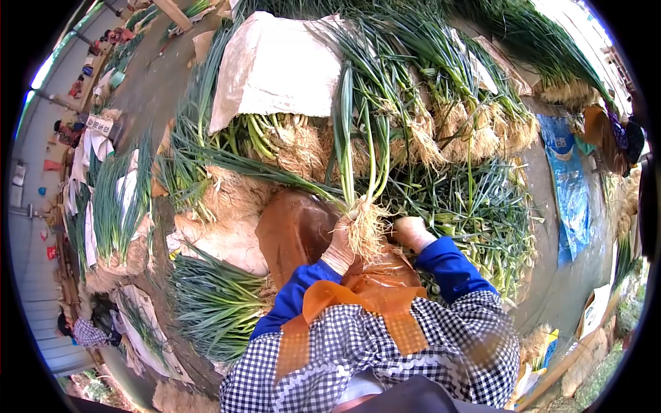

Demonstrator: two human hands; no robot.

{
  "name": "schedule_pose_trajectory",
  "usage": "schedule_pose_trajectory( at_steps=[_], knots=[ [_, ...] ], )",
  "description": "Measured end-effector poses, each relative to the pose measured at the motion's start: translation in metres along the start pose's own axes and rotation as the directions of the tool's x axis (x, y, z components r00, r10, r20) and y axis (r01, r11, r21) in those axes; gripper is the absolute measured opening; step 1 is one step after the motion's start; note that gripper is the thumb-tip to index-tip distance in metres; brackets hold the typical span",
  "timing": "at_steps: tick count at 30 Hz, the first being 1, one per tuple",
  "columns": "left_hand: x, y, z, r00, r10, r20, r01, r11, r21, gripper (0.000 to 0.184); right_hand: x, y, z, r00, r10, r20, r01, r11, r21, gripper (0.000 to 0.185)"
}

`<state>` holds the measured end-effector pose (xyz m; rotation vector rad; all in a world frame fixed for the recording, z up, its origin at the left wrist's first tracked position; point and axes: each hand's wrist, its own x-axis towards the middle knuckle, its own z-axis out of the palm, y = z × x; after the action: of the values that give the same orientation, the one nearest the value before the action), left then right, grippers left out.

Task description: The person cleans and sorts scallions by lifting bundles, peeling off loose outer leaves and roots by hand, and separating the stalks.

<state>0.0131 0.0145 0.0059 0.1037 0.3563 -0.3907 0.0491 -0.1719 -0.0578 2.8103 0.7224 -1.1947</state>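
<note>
My left hand is closed around the root end of a small bunch of green onions. Pale, stringy roots hang toward me, while the long stalks point away over the pile. Just right of those roots is my right hand, its fingers curled in; whatever they may hold is hidden. Beneath both hands, a brown plastic apron covers my lap. Beyond them lie rooted green onions, partly under a whitish sack.
Loose green leaves are heaped at my right. A bundle of green onions lies to my left. Farther right, a blue plastic sheet lies on the floor. Another person is at the far lower left.
</note>
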Motion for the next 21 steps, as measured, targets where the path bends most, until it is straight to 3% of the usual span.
schedule_pose_trajectory(
  at_steps=[2,4,5,6,8,9,10,12,13,14,16,17,18,21],
  knots=[
    [0.002,-0.002,0.003,0.998,0.032,-0.052,-0.031,0.999,0.023,0.032,-0.030,0.017,-0.032,0.988,0.129,0.089,-0.125,0.991,-0.048,0.037],
    [0.003,-0.001,0.000,1.000,-0.004,0.013,0.004,1.000,0.014,0.033,-0.013,0.027,-0.033,0.961,0.098,-0.260,-0.004,0.941,0.339,0.034],
    [0.004,-0.001,-0.007,0.996,-0.044,0.077,0.043,0.999,0.015,0.033,-0.019,0.014,-0.046,0.945,0.053,-0.323,0.243,0.546,0.802,0.031],
    [0.005,-0.001,-0.013,0.996,-0.044,0.079,0.042,0.999,0.017,0.033,-0.021,-0.003,-0.062,0.914,0.060,-0.401,0.404,-0.081,0.911,0.028],
    [0.003,0.000,-0.015,0.992,0.027,-0.127,-0.001,0.979,0.206,0.034,0.001,-0.030,-0.074,0.848,-0.058,-0.528,0.462,-0.407,0.788,0.023],
    [-0.003,-0.002,-0.007,0.979,0.123,-0.162,-0.045,0.908,0.417,0.040,-0.014,-0.034,-0.081,0.861,0.029,-0.508,0.490,-0.316,0.812,0.022],
    [-0.003,0.002,-0.010,0.970,0.223,-0.096,-0.133,0.819,0.559,0.048,-0.002,-0.035,-0.073,0.878,0.001,-0.479,0.370,-0.636,0.677,0.019],
    [-0.028,0.009,0.022,0.971,0.238,0.008,-0.213,0.852,0.479,0.052,-0.011,-0.043,-0.083,0.868,0.084,-0.489,0.480,-0.394,0.784,0.017],
    [-0.033,0.010,0.035,0.966,0.256,0.028,-0.240,0.854,0.462,0.053,-0.012,-0.054,-0.087,0.783,0.232,-0.578,0.601,-0.040,0.798,0.014],
    [-0.030,0.008,0.035,0.954,0.299,-0.001,-0.228,0.729,0.645,0.050,-0.034,-0.055,-0.103,0.570,0.088,-0.817,0.471,0.780,0.413,0.014],
    [-0.016,-0.007,0.012,0.967,0.253,-0.028,-0.155,0.674,0.722,0.049,-0.010,-0.059,-0.087,0.507,0.046,-0.860,0.352,0.900,0.256,0.014],
    [-0.009,-0.014,0.015,0.951,0.306,-0.051,-0.202,0.737,0.645,0.047,-0.008,-0.058,-0.090,0.611,0.024,-0.791,0.194,0.964,0.180,0.014],
    [-0.006,-0.016,0.017,0.945,0.296,-0.140,-0.184,0.834,0.521,0.043,-0.010,-0.056,-0.089,0.576,-0.004,-0.817,0.165,0.980,0.112,0.015],
    [0.002,-0.017,0.005,0.916,0.345,-0.203,-0.226,0.865,0.449,0.035,-0.039,-0.059,-0.094,0.669,-0.089,-0.738,0.065,0.996,-0.061,0.022]
  ],
)
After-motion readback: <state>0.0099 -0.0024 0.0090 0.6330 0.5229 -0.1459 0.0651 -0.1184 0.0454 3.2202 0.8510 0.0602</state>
